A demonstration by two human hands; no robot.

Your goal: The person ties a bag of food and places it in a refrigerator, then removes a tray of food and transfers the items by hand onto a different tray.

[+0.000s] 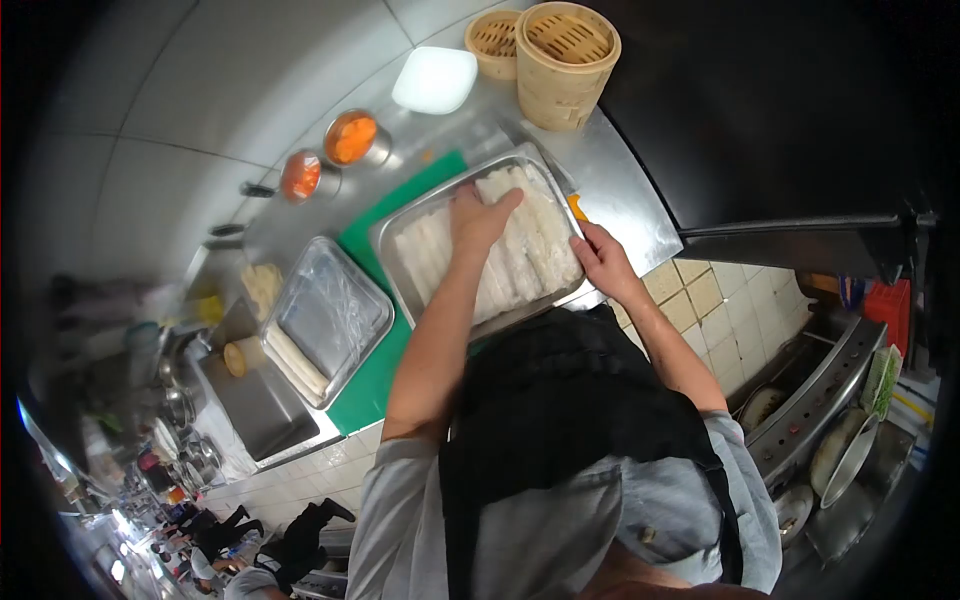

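The pale rolls [520, 250] lie packed side by side in a metal tray [400, 262] on the green board [375, 375], long axes running away from the person; the left hand [480, 215] rests flat on them, fingers loosely spread, while the right hand [603, 262] grips the tray's near corner

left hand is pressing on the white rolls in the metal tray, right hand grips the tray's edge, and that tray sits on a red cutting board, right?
Not quite: the cutting board is green, not red, as the head view shows. The rest holds: the left hand presses on the white rolls in the metal tray, and the right hand grips the tray's edge.
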